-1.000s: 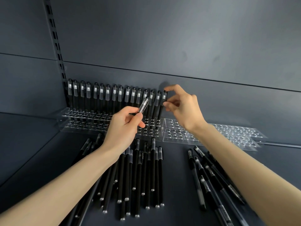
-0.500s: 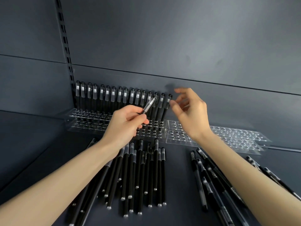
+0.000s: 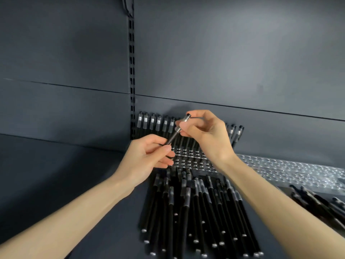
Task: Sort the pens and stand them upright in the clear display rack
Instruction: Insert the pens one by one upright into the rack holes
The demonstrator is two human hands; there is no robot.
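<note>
Dark grey shelf (image 3: 56, 184) with back panel (image 3: 224, 62) and slotted upright (image 3: 132, 71). A clear rack (image 3: 270, 167) runs along the foot of the panel. A row of standing pens (image 3: 158, 124) fills its rear holes from the upright rightwards, and loose pens (image 3: 196, 212) lie flat on the shelf just in front.

One pen (image 3: 177, 129) is held in the air between both hands, above the rack's near rows. Its long axis is tilted, cap end up and away, lower end down and toward the person. The left hand (image 3: 147, 156) grips the lower barrel with thumb and fingers curled round it. The right hand (image 3: 207, 135) pinches the cap end between thumb and forefinger, the other fingers curled loosely behind.

The step appears to be a hand-over before insertion. The rear row ends to the right, past the right hand, so that hand is the nearer to any free hole there. The pen would need swinging close to vertical, lower end down.
</note>
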